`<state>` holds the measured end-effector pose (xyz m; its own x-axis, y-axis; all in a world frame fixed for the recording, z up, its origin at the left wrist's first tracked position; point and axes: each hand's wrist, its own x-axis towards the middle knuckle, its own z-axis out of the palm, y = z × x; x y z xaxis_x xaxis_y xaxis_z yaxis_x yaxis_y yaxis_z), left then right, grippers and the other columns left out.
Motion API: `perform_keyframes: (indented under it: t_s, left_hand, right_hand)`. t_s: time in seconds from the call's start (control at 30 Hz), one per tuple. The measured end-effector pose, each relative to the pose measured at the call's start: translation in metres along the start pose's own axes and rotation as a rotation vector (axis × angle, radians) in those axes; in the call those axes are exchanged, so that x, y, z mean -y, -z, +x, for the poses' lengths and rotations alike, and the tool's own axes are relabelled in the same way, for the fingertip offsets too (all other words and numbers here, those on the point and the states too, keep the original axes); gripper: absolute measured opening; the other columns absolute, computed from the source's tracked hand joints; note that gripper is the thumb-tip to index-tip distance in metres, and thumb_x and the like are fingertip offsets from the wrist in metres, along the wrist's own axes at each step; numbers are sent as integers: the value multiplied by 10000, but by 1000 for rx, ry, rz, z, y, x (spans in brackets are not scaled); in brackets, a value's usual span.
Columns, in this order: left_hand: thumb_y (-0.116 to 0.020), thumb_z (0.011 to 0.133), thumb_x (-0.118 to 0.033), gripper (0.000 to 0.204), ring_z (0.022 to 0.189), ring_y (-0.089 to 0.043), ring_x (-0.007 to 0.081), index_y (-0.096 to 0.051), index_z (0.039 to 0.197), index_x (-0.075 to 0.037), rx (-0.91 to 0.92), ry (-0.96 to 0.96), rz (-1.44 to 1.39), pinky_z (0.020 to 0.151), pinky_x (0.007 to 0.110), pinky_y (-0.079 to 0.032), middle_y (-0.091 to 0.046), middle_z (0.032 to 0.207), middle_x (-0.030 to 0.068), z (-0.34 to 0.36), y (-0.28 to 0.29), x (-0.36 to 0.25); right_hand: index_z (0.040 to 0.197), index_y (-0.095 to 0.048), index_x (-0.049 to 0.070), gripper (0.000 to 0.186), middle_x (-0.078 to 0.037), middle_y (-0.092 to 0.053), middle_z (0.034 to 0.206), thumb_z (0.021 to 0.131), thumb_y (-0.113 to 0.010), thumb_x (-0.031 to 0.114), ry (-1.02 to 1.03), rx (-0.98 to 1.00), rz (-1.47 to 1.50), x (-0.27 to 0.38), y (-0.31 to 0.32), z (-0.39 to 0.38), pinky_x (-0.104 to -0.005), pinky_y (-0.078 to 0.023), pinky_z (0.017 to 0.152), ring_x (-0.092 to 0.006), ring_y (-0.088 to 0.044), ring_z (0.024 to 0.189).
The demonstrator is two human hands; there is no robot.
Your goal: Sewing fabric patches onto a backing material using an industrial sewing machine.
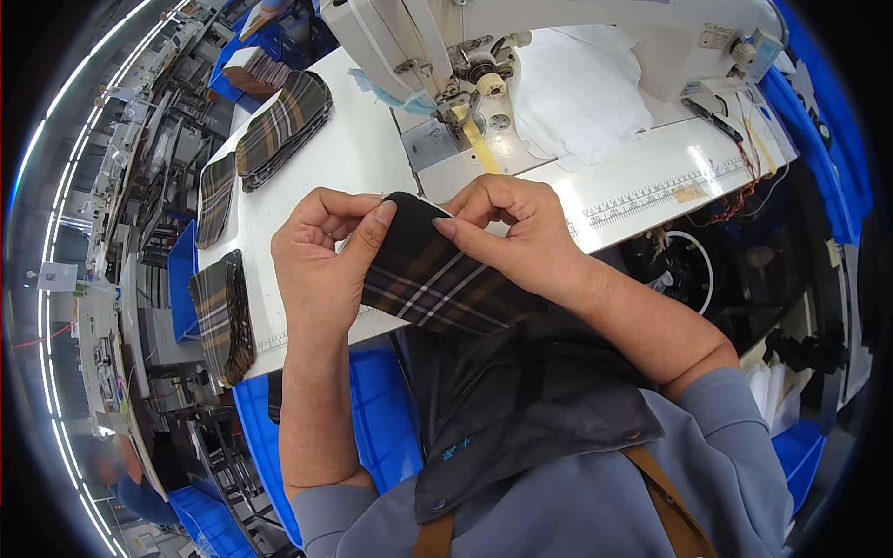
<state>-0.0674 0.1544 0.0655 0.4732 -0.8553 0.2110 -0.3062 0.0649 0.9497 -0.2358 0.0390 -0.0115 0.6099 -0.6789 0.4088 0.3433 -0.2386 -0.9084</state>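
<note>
Between my two hands is a dark plaid fabric piece (433, 270) with brown and white lines and a rounded top edge. My left hand (330, 246) pinches its upper left edge between thumb and fingers. The upper right edge is pinched by my right hand (512, 223). The lower part of the piece hangs in front of my dark apron (530, 391). Just beyond my hands stands a white sewing machine (391, 56), with a yellow strip (481, 149) at its needle area.
Stacks of plaid pieces (284, 130) lie on the white table (363, 139) at the left, another plaid stack (223, 316) at its edge. White cloth (581, 93) lies under the machine arm. A blue bin (381, 409) sits below the table. Loose wires (739, 200) hang at the right.
</note>
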Motion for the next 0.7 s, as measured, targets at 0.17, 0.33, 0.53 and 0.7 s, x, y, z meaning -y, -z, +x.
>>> perform_keyframes:
  t_s: [0.17, 0.33, 0.53, 0.7]
  left_hand:
    - [-794, 927, -47, 167, 868, -697, 106, -730, 1050, 47, 17, 9, -4, 830, 236, -538, -765, 944, 88, 2, -3, -6]
    - [-789, 930, -53, 159, 815, -713, 99, -743, 1036, 57, 39, 77, 18, 761, 216, -557, -774, 909, 87, 12, 1, 3]
    - [-774, 933, -38, 135, 763, -689, 83, -738, 1019, 59, 85, 97, 70, 717, 207, -542, -765, 884, 79, 30, 0, 17]
    - [-789, 922, -81, 172, 733, -677, 96, -752, 1036, 42, 131, 102, 211, 704, 236, -544, -762, 855, 70, 54, -8, 39]
  right_hand:
    - [804, -679, 29, 190, -26, -717, 833, 905, -806, 129, -10, -5, 23, -3, -2, 2, -249, -501, 635, -67, -598, 686]
    - [847, -671, 35, 180, -22, -708, 826, 907, -810, 134, 31, -12, -15, -6, -1, 2, -248, -494, 631, -67, -593, 690]
    - [957, -634, 45, 204, -21, -693, 806, 908, -811, 133, -113, 31, -88, 10, 7, 7, -262, -493, 603, -95, -618, 676]
    - [1282, -652, 88, 349, -80, -764, 936, 946, -746, 93, 45, 314, -402, -2, 38, 21, -275, -557, 720, -148, -733, 831]
